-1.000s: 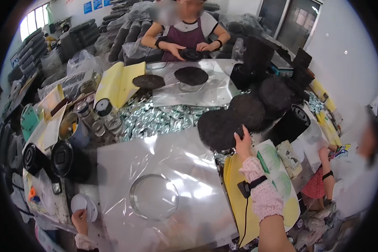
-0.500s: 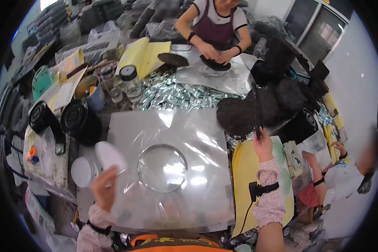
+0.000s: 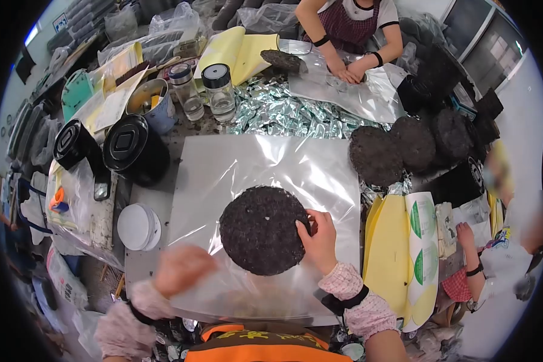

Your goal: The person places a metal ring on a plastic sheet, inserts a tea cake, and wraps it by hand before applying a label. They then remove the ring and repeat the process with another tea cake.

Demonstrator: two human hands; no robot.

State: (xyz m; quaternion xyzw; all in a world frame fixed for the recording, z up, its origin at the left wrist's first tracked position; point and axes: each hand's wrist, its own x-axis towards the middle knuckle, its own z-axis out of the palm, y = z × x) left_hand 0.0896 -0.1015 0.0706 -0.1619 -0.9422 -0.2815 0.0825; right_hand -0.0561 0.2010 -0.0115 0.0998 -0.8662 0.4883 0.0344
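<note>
A round dark disc (image 3: 263, 230) lies over the middle of the clear plastic sheets (image 3: 205, 166). My right hand (image 3: 320, 237) pinches its right edge between thumb and fingers. To the disc's left, my left hand (image 3: 184, 269) is blurred by motion above the sheets, and its fingers cannot be made out. Beside the sheets on the left sits a stack of white round discs (image 3: 136, 227). More dark discs (image 3: 375, 155) lie at the upper right of the sheets.
Black canisters (image 3: 136, 149) and glass jars (image 3: 218, 93) stand at the upper left. Shiny foil packets (image 3: 271, 111) are heaped behind the sheets. Yellow sheets (image 3: 383, 253) lie at the right. One person (image 3: 353, 30) works opposite; another person's hand (image 3: 465, 235) is at the right.
My right hand has brought a dark disc from the right to the middle of the sheets. The white disc has left my left hand, and the clear ring there is now hidden.
</note>
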